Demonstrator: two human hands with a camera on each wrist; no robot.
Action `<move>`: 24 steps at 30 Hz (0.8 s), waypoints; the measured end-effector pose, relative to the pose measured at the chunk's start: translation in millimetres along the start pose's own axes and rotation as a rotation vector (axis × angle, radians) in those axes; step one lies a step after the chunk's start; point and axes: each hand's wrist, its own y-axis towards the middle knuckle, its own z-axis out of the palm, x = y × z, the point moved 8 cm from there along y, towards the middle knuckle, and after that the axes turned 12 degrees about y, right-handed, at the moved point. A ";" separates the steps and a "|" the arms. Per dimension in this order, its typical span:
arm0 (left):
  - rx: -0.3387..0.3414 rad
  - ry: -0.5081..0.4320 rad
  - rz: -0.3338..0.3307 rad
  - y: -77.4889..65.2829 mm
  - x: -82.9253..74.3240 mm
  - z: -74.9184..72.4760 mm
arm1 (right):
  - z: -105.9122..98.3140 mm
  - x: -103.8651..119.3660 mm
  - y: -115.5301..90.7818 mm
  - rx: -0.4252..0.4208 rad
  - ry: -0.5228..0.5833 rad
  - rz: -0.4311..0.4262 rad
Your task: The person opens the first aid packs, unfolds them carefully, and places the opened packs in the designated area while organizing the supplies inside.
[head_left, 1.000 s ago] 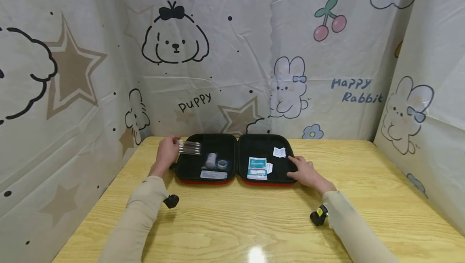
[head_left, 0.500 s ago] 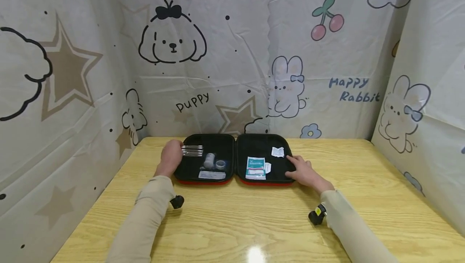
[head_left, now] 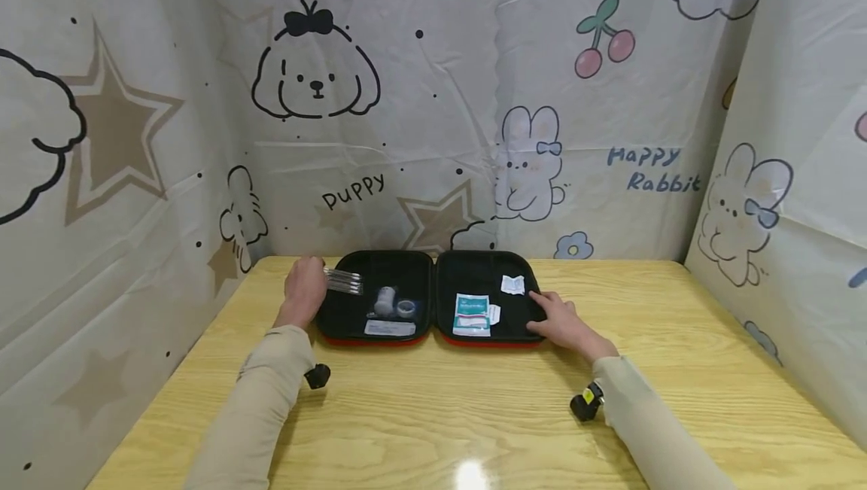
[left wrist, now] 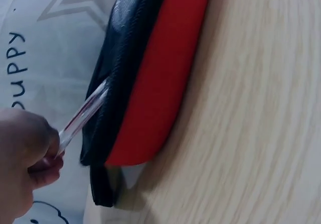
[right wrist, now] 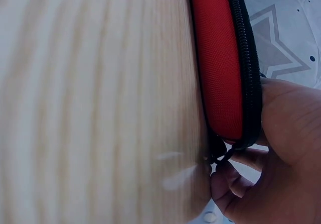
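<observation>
A red-and-black zip case (head_left: 474, 270) lies spread flat on the table, both halves facing up. My left hand (head_left: 305, 292) pinches the end of a clear pack of cotton swabs (head_left: 344, 281), which reaches over the left half's rim. In the left wrist view, the pack (left wrist: 83, 116) slants across the rim between thumb and fingers. At the case's right edge, my right hand (head_left: 562, 322) grips the rim. The right wrist view has the thumb against the zipper edge and curled fingers by the zipper pull (right wrist: 225, 156).
In the left half lie a white bandage roll (head_left: 385, 299), a tape roll (head_left: 406, 308) and a flat white packet (head_left: 390, 328). The right half holds a teal packet (head_left: 471, 315) and a small white packet (head_left: 512, 284). A patterned cloth (head_left: 433, 98) hangs behind the table (head_left: 433, 415).
My left hand first moved the swab pack right and slightly down over the case, then drew back left, and the pack now tilts. The right hand keeps its place on the rim.
</observation>
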 end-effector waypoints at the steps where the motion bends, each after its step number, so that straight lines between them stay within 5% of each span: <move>1: 0.009 -0.029 0.003 -0.2 3.5 0.2 | 0.9 0.9 -0.1 0.000 -0.002 0.000; 8: 0.040 -0.206 0.030 -2.3 -1.1 3.8 | 1.9 5.5 0.3 -0.001 -0.015 -0.014; 19: 0.275 -0.331 0.053 -7.6 -57.3 41.1 | 2.4 5.4 -1.1 -0.001 -0.016 -0.027; 24: 0.333 -0.349 0.048 -7.2 -69.0 49.1 | 2.2 4.4 -0.7 0.001 -0.005 -0.016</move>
